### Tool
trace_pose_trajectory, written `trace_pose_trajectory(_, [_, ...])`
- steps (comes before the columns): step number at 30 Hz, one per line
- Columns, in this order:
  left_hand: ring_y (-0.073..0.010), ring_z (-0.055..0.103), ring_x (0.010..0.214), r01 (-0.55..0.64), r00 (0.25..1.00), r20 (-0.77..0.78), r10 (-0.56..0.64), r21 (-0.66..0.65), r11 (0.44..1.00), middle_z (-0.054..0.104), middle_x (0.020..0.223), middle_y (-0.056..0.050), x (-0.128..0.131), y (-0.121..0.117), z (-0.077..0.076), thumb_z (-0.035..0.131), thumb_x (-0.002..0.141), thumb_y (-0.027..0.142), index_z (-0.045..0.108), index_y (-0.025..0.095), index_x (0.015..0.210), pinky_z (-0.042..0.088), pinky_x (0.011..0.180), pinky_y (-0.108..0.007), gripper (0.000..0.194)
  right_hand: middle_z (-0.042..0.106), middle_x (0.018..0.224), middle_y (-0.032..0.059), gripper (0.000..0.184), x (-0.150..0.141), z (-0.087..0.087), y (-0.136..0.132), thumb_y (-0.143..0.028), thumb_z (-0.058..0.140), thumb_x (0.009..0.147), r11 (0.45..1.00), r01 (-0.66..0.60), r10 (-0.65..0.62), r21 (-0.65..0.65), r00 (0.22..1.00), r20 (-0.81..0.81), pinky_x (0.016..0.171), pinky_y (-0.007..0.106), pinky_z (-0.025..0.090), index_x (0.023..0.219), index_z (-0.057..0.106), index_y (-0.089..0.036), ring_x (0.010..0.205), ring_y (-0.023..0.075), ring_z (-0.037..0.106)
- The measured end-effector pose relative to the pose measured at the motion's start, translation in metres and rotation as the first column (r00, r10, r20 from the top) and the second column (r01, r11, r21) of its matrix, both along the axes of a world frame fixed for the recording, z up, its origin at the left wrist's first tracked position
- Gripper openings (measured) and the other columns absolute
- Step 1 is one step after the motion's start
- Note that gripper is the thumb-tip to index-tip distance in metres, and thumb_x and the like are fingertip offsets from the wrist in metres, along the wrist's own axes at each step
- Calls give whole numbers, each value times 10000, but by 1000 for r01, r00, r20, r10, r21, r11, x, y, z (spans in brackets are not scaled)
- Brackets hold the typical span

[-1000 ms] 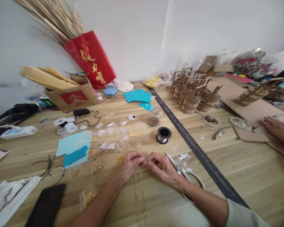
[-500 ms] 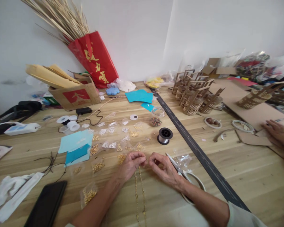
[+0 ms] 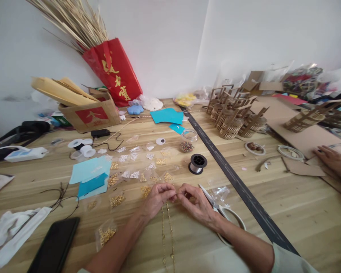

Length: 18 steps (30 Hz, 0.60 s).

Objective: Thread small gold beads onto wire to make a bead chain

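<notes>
The left hand (image 3: pixel 161 198) is pinching the chain (image 3: pixel 172 229), which is hanging below in two strands — likely light, limp, slippery, best taken by one end. The right hand (image 3: pixel 198 204) is pressing its grip together — contents unclear

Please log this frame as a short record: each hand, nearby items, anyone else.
Left hand: pinching; gold chain hanging from it in two strands
Right hand: fingers bent, close to the left; whether it holds anything is unclear
Beside right hand: scissors, partly hidden by the forearm
Ahead: spool
Left side: bag of gold pieces, black phone
Others: a co-worker's hand on cardboard, far right
</notes>
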<state>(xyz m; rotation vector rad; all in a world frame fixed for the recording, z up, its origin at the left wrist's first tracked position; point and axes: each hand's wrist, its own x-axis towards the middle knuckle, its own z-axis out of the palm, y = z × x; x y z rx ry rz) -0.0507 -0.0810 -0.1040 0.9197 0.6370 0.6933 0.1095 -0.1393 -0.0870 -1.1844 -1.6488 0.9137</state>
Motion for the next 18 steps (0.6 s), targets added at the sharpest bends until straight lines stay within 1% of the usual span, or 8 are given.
trace_pose_trajectory(7, [-105, 523, 549, -5, 999, 50, 9, -72, 997, 623, 565, -20, -1, 1, 0, 812, 603, 294, 670, 113, 640, 372, 575, -232, 232, 575, 632, -8, 159, 2, -3, 1, -218, 486, 865, 1000, 9, -10, 24, 999, 53, 531, 214, 390, 731, 562, -177, 586, 118, 512])
trace_pose_trajectory(11, [-104, 524, 552, 4, 999, 53, 0, -64, 998, 620, 562, -20, -1, 1, -1, 811, 607, 286, 674, 110, 643, 373, 575, -228, 225, 578, 653, -7, 158, 3, -2, 0, -193, 469, 863, 1000, -14, 13, 15, 999, 37, 540, 209, 390, 732, 556, -174, 589, 112, 509])
trace_pose_trajectory(18, [-99, 523, 549, 7, 999, 50, -5, -50, 999, 624, 566, -19, -2, 1, -3, 801, 622, 273, 678, 106, 645, 371, 570, -222, 209, 591, 690, 1, 154, 3, -1, 0, -197, 468, 866, 999, -49, 49, 9, 999, -9, 553, 204, 395, 732, 539, -171, 606, 111, 521])
